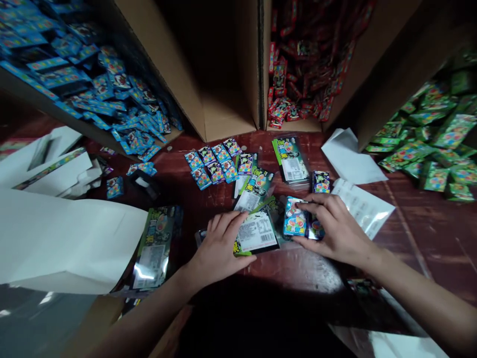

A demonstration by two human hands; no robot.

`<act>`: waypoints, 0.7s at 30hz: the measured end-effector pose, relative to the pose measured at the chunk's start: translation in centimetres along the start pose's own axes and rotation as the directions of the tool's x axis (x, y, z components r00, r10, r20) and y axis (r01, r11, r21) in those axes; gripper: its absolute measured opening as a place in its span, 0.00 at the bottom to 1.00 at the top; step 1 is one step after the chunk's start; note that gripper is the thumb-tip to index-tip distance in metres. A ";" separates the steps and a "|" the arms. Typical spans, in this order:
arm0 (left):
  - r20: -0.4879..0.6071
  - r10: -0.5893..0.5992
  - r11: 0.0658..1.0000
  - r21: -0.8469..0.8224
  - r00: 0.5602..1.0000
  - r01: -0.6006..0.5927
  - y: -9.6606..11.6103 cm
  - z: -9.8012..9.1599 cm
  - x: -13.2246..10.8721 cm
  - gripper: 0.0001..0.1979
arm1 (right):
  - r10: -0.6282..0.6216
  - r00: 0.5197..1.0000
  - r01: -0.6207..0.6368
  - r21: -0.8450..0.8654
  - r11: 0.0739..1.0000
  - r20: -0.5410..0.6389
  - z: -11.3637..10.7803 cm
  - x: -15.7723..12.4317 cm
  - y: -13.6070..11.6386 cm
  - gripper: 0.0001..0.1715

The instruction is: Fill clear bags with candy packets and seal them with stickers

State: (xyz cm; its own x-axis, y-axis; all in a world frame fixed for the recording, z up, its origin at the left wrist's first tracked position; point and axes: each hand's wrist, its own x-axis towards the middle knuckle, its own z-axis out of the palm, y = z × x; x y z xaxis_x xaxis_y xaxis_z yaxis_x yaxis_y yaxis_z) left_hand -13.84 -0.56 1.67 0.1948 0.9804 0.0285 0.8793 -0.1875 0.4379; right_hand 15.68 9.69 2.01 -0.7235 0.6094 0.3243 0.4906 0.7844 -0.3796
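Rectangular blue box (295, 219) in pinch of right hand (337, 228); left hand (219, 241), thumb apart from fingers, against glossy plastic pouch (258, 231).

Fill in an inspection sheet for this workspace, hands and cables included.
Surface: dark reddish table, scuffed, glare toward the near edge.
Job's things: printed packet with barcode; blue box beside a purple box; blue-and-purple group of boxes farther back.
Clutter: large white paper at left; white sheet and glossy sheet at right.
Hands: left hand over the packet; right hand gripping the blue box.
Cables: nothing seen.
Surroundings: cardboard cartons; piled blue packs, red packs, green packs.
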 end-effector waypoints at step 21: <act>0.268 0.147 0.987 0.023 0.952 -0.159 -0.3 2.7 3.1 0.47 | 0.073 0.931 -0.156 0.211 0.965 0.357 1.4 -3.9 1.3 0.44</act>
State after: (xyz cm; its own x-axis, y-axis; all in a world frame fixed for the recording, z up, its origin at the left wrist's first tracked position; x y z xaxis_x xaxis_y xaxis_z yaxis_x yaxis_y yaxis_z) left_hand -12.33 2.41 -0.77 0.4315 0.8897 -0.1495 0.8469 -0.3424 0.4067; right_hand 18.45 8.13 -0.98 -0.8116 0.5832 -0.0352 0.4838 0.6370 -0.6002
